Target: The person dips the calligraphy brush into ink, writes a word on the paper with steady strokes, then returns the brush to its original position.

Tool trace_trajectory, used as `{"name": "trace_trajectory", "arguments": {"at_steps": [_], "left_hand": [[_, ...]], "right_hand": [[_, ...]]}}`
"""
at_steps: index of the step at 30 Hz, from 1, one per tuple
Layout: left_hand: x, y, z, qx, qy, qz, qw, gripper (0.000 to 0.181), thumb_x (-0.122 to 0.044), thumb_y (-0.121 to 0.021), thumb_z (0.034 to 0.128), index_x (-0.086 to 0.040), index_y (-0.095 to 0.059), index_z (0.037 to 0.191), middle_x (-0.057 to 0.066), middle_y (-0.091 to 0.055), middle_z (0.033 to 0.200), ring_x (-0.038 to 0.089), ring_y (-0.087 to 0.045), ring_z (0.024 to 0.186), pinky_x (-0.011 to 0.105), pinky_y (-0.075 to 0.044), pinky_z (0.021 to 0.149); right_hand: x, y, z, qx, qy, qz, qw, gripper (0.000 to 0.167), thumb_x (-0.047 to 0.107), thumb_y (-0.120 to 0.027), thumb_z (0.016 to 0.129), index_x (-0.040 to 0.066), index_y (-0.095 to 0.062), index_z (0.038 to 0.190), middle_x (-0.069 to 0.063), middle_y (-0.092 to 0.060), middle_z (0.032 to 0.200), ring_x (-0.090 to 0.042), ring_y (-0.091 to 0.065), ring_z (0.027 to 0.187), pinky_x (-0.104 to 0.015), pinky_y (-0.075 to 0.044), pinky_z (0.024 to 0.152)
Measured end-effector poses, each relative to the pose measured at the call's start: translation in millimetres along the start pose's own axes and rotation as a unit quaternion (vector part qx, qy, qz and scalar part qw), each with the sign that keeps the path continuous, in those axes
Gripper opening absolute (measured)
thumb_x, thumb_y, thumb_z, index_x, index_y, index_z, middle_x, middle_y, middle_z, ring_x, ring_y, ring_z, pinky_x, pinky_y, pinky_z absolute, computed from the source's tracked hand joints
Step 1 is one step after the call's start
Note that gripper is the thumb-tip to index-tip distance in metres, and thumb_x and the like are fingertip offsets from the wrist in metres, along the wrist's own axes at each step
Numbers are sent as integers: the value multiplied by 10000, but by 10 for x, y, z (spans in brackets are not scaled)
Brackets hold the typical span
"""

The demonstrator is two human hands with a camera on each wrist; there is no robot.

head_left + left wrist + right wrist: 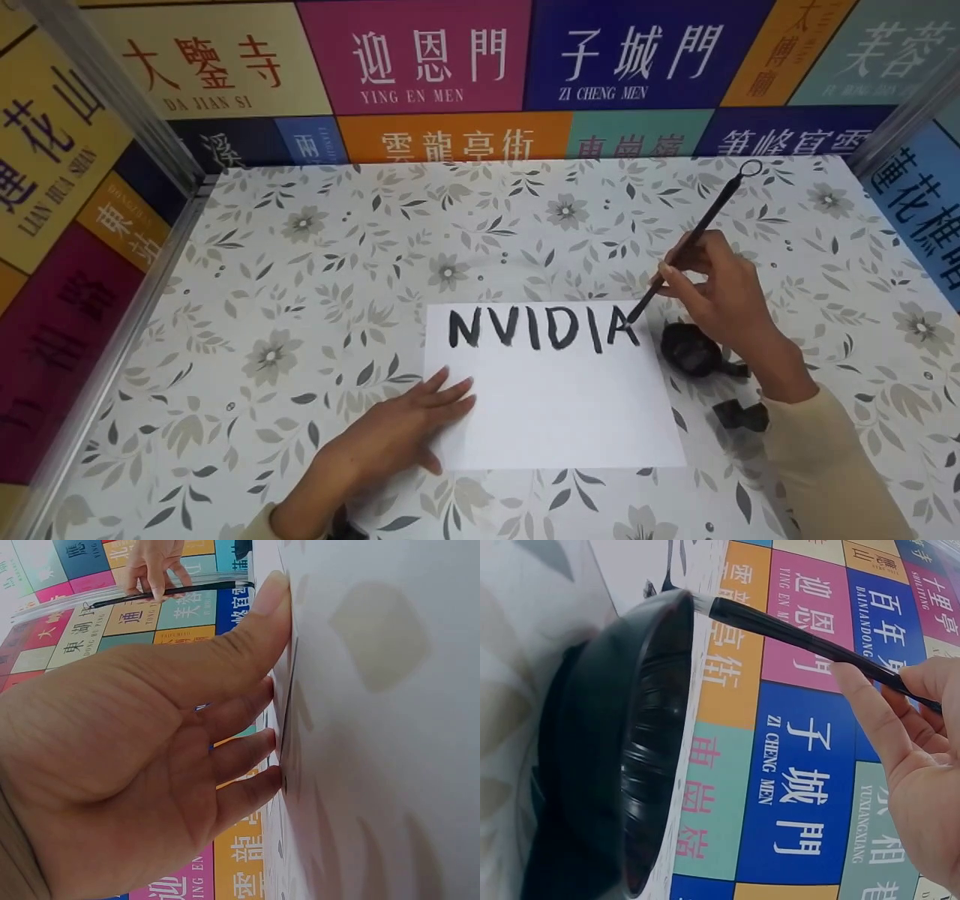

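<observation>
A white sheet of paper [562, 412] lies on the table with "NVIDIA" in thick black strokes along its top. My right hand [716, 292] pinches a black writing brush [701, 225] with a hanging loop at its upper end. The brush tip meets the final letter A. In the right wrist view, thumb and fingers grip the brush handle [802, 637]. My left hand [405, 427] rests with spread fingers on the paper's left edge. The left wrist view shows its fingertips [271, 596] touching the surface. Right of the paper stands a black ink dish [690, 349], its dark hollow visible in the right wrist view.
A small dark object [741, 415], kind unclear, lies below the ink dish near my right sleeve. Another dark thing [346, 525] is partly hidden beneath my left wrist. The floral tablecloth [337, 262] reaches back to colourful panels [412, 60] with Chinese lettering.
</observation>
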State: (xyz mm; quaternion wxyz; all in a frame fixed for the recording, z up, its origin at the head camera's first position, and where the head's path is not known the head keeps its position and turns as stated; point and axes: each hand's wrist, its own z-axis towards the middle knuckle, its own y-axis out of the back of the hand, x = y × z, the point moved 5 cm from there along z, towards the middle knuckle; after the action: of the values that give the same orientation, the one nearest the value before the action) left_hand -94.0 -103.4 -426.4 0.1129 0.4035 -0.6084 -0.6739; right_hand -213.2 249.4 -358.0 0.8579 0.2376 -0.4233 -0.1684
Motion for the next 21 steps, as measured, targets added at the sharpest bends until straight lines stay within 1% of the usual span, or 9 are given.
{"name": "trace_trajectory", "arguments": {"at_steps": [6, 10, 12, 18, 21], "left_hand": [[6, 0, -3, 27, 61, -83, 9999, 827, -304, -750, 690, -82, -448, 1428, 27, -345, 1513, 284, -263, 1399, 447, -412, 1007], [8, -2, -5, 38, 69, -107, 9999, 825, -308, -742, 696, -84, -442, 1431, 25, -338, 1517, 283, -257, 1401, 456, -419, 998], [9, -3, -5, 29, 65, -122, 9999, 826, -310, -742, 697, -82, -440, 1432, 25, -336, 1518, 285, -256, 1402, 461, -421, 995], [15, -3, -7, 28, 95, -180, 9998, 833, -308, -746, 695, -86, -436, 1436, 19, -332, 1522, 278, -255, 1403, 471, -429, 984], [19, -2, -5, 41, 122, -204, 9997, 836, -308, -747, 692, -88, -435, 1436, 16, -331, 1523, 275, -254, 1404, 470, -424, 989]], "right_hand": [[-16, 7, -5, -137, 40, -333, 9993, 258, -121, -639, 835, -126, -478, 1038, -169, -614, 931, -15, -628, 877, -128, -522, 644], [-35, 17, -8, -131, 44, -420, 9990, 264, -100, -650, 838, -115, -488, 1046, -157, -620, 939, -5, -622, 882, -123, -519, 645], [-38, 25, -10, -109, 50, -437, 9990, 271, -80, -658, 842, -97, -495, 1057, -138, -621, 945, -16, -629, 883, -124, -519, 642], [-30, 30, -12, -26, 191, -495, 9986, 259, -21, -655, 870, -74, -493, 1064, -105, -618, 939, -111, -668, 869, -133, -523, 647], [-10, 31, -7, -58, 232, -586, 9980, 255, -40, -659, 858, -84, -495, 1049, -111, -625, 923, -83, -658, 868, -117, -515, 642]]}}
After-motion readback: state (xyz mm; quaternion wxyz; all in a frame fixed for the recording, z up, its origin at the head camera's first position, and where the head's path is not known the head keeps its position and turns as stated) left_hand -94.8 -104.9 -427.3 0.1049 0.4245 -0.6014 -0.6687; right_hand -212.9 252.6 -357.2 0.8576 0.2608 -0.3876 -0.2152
